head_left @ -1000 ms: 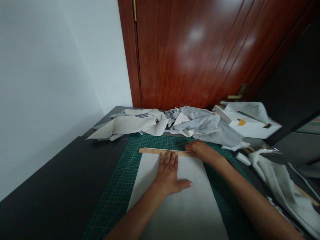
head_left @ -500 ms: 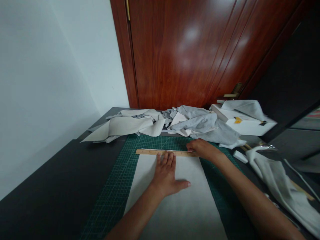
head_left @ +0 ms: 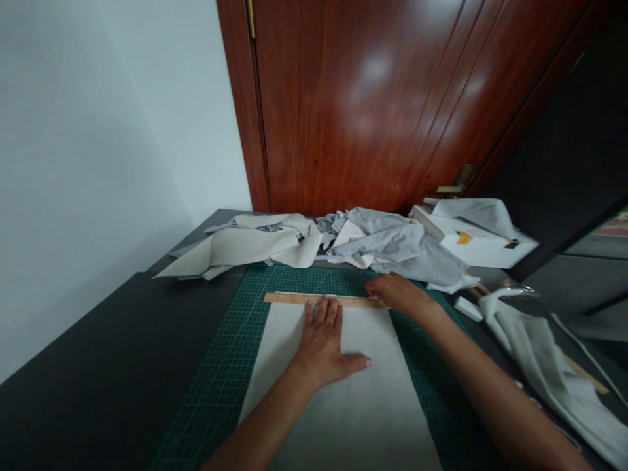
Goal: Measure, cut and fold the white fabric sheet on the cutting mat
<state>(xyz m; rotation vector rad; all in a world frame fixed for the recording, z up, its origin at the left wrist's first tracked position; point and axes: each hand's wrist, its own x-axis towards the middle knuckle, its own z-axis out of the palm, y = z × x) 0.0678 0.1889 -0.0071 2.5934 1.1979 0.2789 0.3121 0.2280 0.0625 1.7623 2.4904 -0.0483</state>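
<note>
Resting flat: left hand [head_left: 324, 340] on fabric [head_left: 363, 405], right hand [head_left: 395, 293] pinching ruler [head_left: 294, 298].

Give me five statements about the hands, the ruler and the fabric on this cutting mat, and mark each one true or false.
1. The left hand lies flat on the pale rectangular fabric sheet. True.
2. The long wooden ruler stands upright. False: it lies flat across the sheet's far edge.
3. The right hand is at the ruler's right end. True.
4. The green gridded cutting mat lies on top of the sheet. False: the sheet lies on the mat.
5. The crumpled grey fabric pile lies beyond the ruler. True.
</note>
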